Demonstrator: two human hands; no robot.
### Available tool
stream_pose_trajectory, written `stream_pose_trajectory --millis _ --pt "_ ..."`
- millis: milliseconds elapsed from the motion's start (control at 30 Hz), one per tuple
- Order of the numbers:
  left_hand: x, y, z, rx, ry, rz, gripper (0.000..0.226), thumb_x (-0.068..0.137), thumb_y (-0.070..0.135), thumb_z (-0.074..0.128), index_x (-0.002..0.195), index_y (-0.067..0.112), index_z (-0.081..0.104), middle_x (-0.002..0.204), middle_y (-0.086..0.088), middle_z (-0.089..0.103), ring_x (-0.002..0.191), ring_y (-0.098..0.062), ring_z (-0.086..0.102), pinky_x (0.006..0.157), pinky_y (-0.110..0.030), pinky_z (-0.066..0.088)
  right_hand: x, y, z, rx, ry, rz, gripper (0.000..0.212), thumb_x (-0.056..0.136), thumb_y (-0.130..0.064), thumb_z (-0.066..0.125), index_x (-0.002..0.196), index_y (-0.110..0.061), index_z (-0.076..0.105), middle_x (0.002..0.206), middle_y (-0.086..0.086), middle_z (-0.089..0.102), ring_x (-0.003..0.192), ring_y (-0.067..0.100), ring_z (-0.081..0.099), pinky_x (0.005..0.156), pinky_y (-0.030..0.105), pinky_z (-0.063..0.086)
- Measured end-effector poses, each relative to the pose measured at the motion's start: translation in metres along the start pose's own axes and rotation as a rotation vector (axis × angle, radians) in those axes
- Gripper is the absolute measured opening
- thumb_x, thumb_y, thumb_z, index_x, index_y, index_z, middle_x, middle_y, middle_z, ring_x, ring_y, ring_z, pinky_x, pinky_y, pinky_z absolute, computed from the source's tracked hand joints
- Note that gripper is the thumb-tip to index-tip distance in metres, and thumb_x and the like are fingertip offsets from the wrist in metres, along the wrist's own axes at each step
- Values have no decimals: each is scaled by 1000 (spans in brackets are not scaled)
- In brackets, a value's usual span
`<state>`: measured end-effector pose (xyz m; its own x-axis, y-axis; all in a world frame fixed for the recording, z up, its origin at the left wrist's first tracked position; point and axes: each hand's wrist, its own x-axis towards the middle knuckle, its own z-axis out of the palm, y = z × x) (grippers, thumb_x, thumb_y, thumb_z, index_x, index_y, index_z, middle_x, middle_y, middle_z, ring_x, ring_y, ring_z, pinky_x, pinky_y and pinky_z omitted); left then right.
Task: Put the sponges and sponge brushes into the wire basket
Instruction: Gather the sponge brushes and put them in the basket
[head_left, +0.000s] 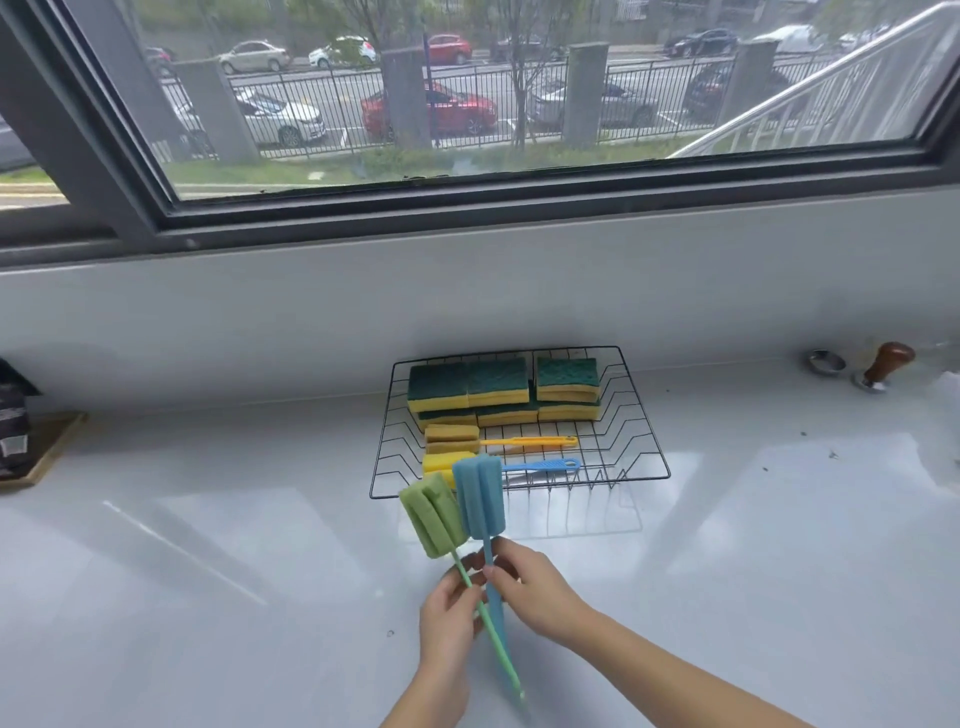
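Note:
A black wire basket (639, 415) stands on the white counter against the wall. Inside it lie several green-and-yellow sponges (496, 382) in stacks. In front of them lie an orange-handled sponge brush (519, 442) and a yellow-headed brush with a blue handle (543, 465). Just in front of the basket I hold two brushes upright. My left hand (449, 613) grips the handle of the green sponge brush (434, 514). My right hand (530, 587) pinches the handle of the blue sponge brush (479, 496). The two handles cross between my hands.
A wooden-handled tamper (883, 366) and a small metal cup (825, 361) stand at the back right. A dark bag on a wooden board (31, 447) sits at the left edge. Small crumbs dot the counter at right. A wide window runs above the wall.

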<state>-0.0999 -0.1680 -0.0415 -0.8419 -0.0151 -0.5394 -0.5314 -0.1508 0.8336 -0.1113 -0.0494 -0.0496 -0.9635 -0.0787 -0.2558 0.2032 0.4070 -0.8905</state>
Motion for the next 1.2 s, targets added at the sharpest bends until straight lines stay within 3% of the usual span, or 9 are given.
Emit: stream_pose_trajectory --millis 167,300,400,500,633,767,900,1000,1200 --pt "16 29 30 49 -55 137 30 91 -1 50 103 20 67 96 -3 73 91 -17 68 73 -28 56 18 -18 -24 41 177 -36 21 93 -9 46 101 -19 63 96 -3 68 86 10 63 81 37 55" --pt "37 64 49 189 -163 252 31 88 0 53 96 23 71 89 -1 74 81 -12 69 69 -30 58 36 -25 -45 264 236 3 23 96 -9 45 100 -26 60 90 -7 65 78 4 63 59 18 52" --pt "57 89 57 346 -278 241 33 88 1 50 104 23 69 97 1 73 90 -14 68 81 -32 57 48 -31 -55 397 269 11 21 97 -10 44 101 -25 58 93 -3 66 83 11 65 60 17 53" --pt "76 108 61 364 -333 187 34 88 0 47 103 22 69 97 3 73 86 -11 69 70 -24 57 62 -38 -65 294 276 -23 23 96 -8 46 102 -28 56 94 1 63 88 19 62 67 23 55" --pt "91 109 74 170 -258 146 31 89 1 48 102 22 68 97 4 73 82 -5 69 59 -16 53 88 -48 -84 -46 257 -98 26 93 -8 44 112 -18 59 107 6 63 99 21 59 86 38 49" --pt "97 98 91 31 -110 172 28 92 3 47 107 20 64 102 1 71 92 -10 67 73 -24 56 109 -56 -93 -287 204 -89 10 92 -15 45 91 -20 53 88 1 51 77 17 52 74 40 49" --pt "104 97 99 -106 -7 86 24 92 -2 40 104 9 57 89 -6 64 79 -14 59 69 -31 50 120 -56 -89 -461 186 -94 14 93 -20 43 100 -14 53 96 5 50 84 24 52 71 40 48" --pt "111 104 105 -435 42 -133 22 91 -5 35 104 8 48 89 -10 54 79 -20 52 65 -30 44 131 -53 -83 -581 179 -128 20 94 -20 41 110 -18 54 105 6 50 96 25 49 69 38 44" --pt "108 102 111 -746 31 -389 29 98 10 28 77 10 48 86 -8 56 93 -22 55 94 -34 40 144 -36 -80 -638 117 -30 27 92 -18 42 111 -26 59 101 5 53 93 29 57 70 37 45"
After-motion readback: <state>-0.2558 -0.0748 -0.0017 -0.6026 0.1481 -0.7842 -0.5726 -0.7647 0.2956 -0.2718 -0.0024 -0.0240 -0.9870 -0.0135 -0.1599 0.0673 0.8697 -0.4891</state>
